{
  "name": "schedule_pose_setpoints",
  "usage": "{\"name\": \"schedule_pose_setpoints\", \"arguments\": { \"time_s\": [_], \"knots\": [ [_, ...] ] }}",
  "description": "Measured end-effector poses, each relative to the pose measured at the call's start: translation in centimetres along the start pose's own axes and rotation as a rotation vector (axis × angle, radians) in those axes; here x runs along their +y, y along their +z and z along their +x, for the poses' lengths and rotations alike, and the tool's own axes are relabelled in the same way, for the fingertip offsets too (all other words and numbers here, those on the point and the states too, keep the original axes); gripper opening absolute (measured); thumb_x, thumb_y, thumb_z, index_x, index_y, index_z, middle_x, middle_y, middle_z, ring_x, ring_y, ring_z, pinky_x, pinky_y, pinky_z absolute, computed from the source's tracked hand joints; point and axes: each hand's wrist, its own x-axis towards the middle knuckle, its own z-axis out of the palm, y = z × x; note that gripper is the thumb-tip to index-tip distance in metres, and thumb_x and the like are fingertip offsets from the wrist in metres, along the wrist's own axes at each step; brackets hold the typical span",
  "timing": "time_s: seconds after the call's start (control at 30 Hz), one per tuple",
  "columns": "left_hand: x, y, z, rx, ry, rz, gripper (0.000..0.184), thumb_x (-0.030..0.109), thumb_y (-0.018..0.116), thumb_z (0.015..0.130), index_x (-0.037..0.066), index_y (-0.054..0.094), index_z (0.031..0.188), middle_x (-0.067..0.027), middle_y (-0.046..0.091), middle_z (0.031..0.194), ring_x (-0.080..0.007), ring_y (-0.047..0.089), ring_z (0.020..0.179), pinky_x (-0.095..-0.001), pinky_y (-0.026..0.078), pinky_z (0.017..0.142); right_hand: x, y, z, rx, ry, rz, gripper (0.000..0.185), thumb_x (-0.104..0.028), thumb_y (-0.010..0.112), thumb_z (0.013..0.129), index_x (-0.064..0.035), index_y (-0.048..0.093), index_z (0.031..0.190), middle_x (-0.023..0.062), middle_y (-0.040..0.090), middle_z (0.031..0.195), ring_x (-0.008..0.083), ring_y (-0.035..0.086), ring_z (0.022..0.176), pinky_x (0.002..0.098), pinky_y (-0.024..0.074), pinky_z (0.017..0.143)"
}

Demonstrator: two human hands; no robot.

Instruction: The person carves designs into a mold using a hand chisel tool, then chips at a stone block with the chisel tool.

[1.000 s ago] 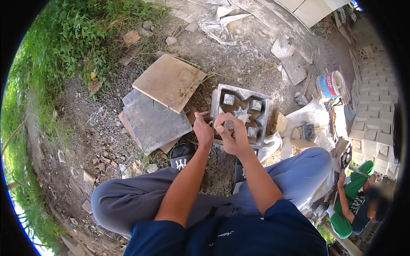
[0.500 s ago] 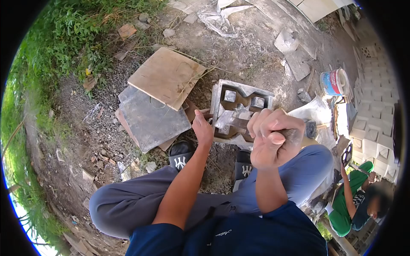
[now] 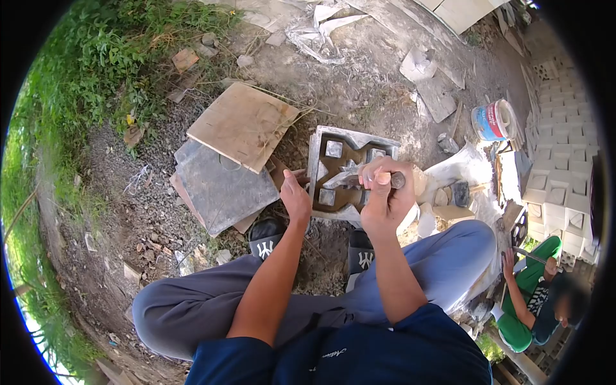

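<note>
A grey metal block mould (image 3: 356,136) with several square studs inside lies on the ground in front of me. My left hand (image 3: 296,197) is at the mould's left edge, thumb raised and apart, with the fingers reaching to the rim; whether they press on it is hard to see. Above the mould's lower right part, my right hand (image 3: 385,199) is closed round the handle of a trowel (image 3: 346,178). The round handle end sticks out to the right, and the blade points left over the mould's middle. The hand hides part of the mould's right side.
Left of the mould lie a wooden board (image 3: 244,125) and a grey sheet (image 3: 224,189), stacked. At right are a paint bucket (image 3: 495,122), a white sack (image 3: 459,170) and stacked pale blocks (image 3: 558,183). Another person (image 3: 532,295) sits at the lower right. Plants (image 3: 96,64) grow at left.
My right hand has come down and left with the trowel, nearer the mould, and its wrist has turned. My left hand has stayed by the mould's left edge. The view has shifted slightly.
</note>
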Motion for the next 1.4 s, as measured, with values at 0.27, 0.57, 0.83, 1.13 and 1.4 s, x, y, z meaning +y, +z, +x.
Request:
{"name": "schedule_pose_setpoints", "arguments": {
  "time_s": [0.27, 0.57, 0.83, 1.13, 1.4],
  "knots": [
    [-1.0, -0.1, 0.2, -0.002, -0.031, 0.083, 0.080, 0.056, 0.023, 0.109, -0.007, 0.072, 0.103, -0.0168, 0.071, 0.091, -0.0264, 0.062, 0.084, -0.0392, 0.048, 0.084, 1.6, 0.2, -2.6, -0.128, 0.045, 0.004, 0.050, -0.051, 0.047, 0.105, -0.0024, 0.049, 0.097, 0.0108, 0.050, 0.087, 0.0163, 0.044, 0.077, 0.0307, 0.0369, 0.070],
    [-0.6, -0.3, -0.1, 0.011, -0.015, 0.096, 0.073, 0.050, 0.025, 0.110, -0.007, 0.071, 0.101, -0.0164, 0.070, 0.084, -0.0275, 0.063, 0.079, -0.0395, 0.048, 0.079, 2.4, -0.1, -2.9, -0.153, 0.097, 0.033, 0.060, -0.058, 0.037, 0.106, -0.0018, 0.050, 0.093, 0.0108, 0.051, 0.089, 0.0176, 0.044, 0.079, 0.0322, 0.0370, 0.072],
    [-0.3, -0.4, 0.0, -0.024, -0.034, 0.139, 0.077, 0.054, 0.025, 0.110, -0.006, 0.072, 0.101, -0.0154, 0.070, 0.085, -0.0240, 0.062, 0.081, -0.0372, 0.048, 0.079, 0.6, 0.2, -2.4, -0.196, 0.157, -0.035, 0.053, -0.056, 0.045, 0.104, -0.0028, 0.047, 0.097, 0.0091, 0.048, 0.091, 0.0178, 0.044, 0.081, 0.0329, 0.0399, 0.077],
    [1.2, -0.1, -0.5, 0.017, 0.021, 0.104, 0.075, 0.052, 0.026, 0.110, -0.007, 0.071, 0.101, -0.0127, 0.057, 0.072, -0.0228, 0.049, 0.071, -0.0397, 0.042, 0.071, 1.9, -0.1, -2.1, -0.229, 0.097, -0.091, 0.047, -0.049, 0.043, 0.107, -0.0025, 0.048, 0.099, 0.0102, 0.052, 0.087, 0.0155, 0.047, 0.076, 0.0291, 0.0404, 0.072],
    [1.2, -0.4, -0.5, 0.014, 0.005, 0.101, 0.062, 0.041, 0.034, 0.111, -0.008, 0.069, 0.096, -0.0237, 0.067, 0.081, -0.0344, 0.063, 0.075, -0.0449, 0.047, 0.074, 1.7, 0.1, -2.6, -0.301, 0.076, -0.115, 0.041, -0.045, 0.049, 0.106, -0.0034, 0.045, 0.103, 0.0090, 0.050, 0.088, 0.0171, 0.048, 0.079, 0.0362, 0.0476, 0.078]
  ]
}}
